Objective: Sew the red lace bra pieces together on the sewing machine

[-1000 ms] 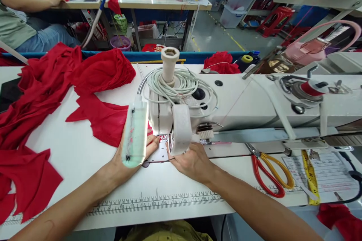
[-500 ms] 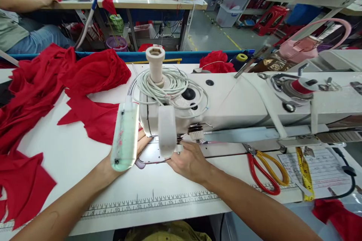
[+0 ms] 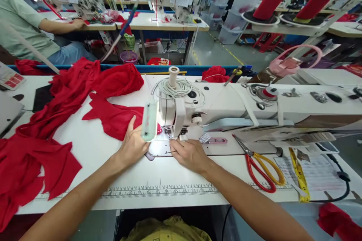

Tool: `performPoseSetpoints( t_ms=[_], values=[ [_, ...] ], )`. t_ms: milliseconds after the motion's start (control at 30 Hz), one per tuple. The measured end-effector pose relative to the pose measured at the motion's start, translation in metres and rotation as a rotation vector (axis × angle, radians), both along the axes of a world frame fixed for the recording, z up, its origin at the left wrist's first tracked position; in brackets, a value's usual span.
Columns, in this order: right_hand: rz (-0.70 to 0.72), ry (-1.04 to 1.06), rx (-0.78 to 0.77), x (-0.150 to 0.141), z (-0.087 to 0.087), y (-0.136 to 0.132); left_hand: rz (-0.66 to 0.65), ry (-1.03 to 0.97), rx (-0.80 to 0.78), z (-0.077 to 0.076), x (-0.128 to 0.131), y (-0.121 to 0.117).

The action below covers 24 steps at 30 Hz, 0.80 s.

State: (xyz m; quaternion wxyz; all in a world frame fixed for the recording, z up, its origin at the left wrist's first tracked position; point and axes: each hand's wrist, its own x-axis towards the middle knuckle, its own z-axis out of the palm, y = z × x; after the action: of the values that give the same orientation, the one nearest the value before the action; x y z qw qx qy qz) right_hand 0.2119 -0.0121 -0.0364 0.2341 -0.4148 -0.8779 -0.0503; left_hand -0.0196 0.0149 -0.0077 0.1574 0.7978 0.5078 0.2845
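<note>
My left hand (image 3: pixel 132 144) lies flat left of the sewing machine's needle area, one finger stretched toward the red fabric piece (image 3: pixel 113 118). Its other fingertips go behind the pale clear guard (image 3: pixel 149 122). My right hand (image 3: pixel 190 154) is closed at the front of the metal needle plate (image 3: pixel 161 149), just below the presser foot (image 3: pixel 167 131). A thin dark sliver shows by its fingertips; what they pinch is too small to name. The white sewing machine (image 3: pixel 220 101) carries a coil of pale cable (image 3: pixel 175 89) on its head.
Heaped red fabric (image 3: pixel 65 109) covers the table's left side. Scissors (image 3: pixel 261 167) with red and yellow handles, a yellow tape measure (image 3: pixel 299 175) and a written sheet (image 3: pixel 319 173) lie right. A printed ruler (image 3: pixel 164 191) runs along the front edge. Another person (image 3: pixel 31 26) sits at far left.
The view has tilted up and drawn back. My left hand has come out from behind the guard, with its fingers more visible. My right hand stays by the needle plate.
</note>
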Motion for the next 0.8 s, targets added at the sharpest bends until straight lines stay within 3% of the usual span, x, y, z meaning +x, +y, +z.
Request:
performPoseSetpoints(
  t_ms=[200, 267, 333, 500, 633, 700, 800],
  values=[
    [0.091, 0.077, 0.051, -0.001, 0.003, 0.0, 0.204, -0.597, -0.509, 0.041, -0.022, -0.038],
    [0.123, 0.096, 0.075, -0.003, 0.01, -0.004, 0.236, -0.84, -0.66, 0.048, -0.028, -0.051],
    [0.161, 0.146, 0.041, -0.006, 0.021, -0.013, 0.27, -0.961, -0.716, 0.052, -0.032, -0.062],
    [0.268, 0.457, -0.28, -0.033, 0.047, -0.058, 0.294, -1.073, -0.688, 0.053, -0.027, -0.09],
    [0.189, 0.728, -0.391, -0.063, 0.055, -0.089, 0.243, -1.105, -0.633, 0.05, -0.005, -0.109],
    [0.086, 0.816, -0.362, -0.067, 0.057, -0.097, 0.219, -1.017, -0.575, 0.048, 0.003, -0.115],
    [-0.059, 0.785, -0.32, -0.048, 0.06, -0.097, 0.158, -0.702, -0.375, 0.045, 0.004, -0.12]
  ],
)
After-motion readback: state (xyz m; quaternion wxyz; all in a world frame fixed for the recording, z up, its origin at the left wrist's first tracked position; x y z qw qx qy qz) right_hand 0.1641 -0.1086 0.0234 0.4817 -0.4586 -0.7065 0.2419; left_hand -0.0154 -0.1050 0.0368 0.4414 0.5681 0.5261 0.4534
